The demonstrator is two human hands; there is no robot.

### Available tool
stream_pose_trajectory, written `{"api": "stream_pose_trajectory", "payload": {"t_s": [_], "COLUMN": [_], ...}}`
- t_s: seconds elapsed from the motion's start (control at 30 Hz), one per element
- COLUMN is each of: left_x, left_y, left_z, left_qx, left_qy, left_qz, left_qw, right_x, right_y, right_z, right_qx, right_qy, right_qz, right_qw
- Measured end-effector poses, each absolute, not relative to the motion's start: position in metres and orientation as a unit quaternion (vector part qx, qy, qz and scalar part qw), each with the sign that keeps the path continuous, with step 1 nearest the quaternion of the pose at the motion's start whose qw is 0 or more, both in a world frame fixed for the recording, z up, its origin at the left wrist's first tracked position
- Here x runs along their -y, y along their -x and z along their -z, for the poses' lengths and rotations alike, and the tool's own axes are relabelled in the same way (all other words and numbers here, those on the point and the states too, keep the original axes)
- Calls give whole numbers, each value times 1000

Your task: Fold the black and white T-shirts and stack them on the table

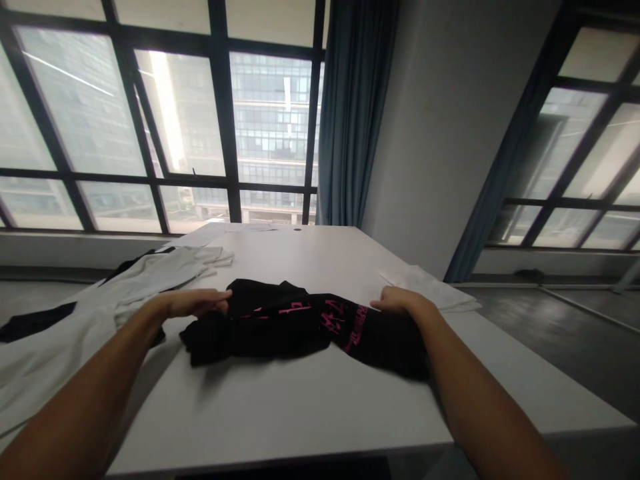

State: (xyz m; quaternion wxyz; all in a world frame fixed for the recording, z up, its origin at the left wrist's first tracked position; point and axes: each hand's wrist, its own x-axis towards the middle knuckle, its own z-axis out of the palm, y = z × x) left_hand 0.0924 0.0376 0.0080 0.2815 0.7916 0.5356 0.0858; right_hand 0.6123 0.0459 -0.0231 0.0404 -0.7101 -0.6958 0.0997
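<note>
A black garment (280, 333) with pink lettering stretches sideways across the white table, bunched and partly twisted in the middle. It looks like a T-shirt, though its full shape is hidden by the folds. My left hand (200, 303) pinches its left end between thumb and fingers. At the other end, my right hand (400, 301) is closed on the cloth, with the fingers curled and partly out of sight. Beneath the left end a shadow falls on the table.
White clothes (165, 270) lie heaped along the left side, with dark cloth (37, 320) among them. A white folded cloth or paper (435, 287) rests at the table's right edge. Beyond the white table (320, 250) stand windows, a blue curtain (350, 113) and a pillar (430, 133).
</note>
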Motion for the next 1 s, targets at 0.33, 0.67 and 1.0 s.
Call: {"api": "stream_pose_trajectory", "payload": {"t_s": [0.33,0.67,1.0], "left_x": [-70,-71,-53], "left_y": [-115,-119,-118], "left_z": [46,33,-15], "left_qx": [-633,-598,-439], "left_qy": [-764,-758,-847], "left_qz": [-120,-248,-205], "left_qw": [31,84,219], "right_x": [-49,-38,-32], "right_y": [-564,-541,-556], "right_z": [47,37,-4], "right_qx": [792,787,765], "right_qy": [559,491,506], "right_qz": [-143,-310,-236], "right_qw": [199,206,321]}}
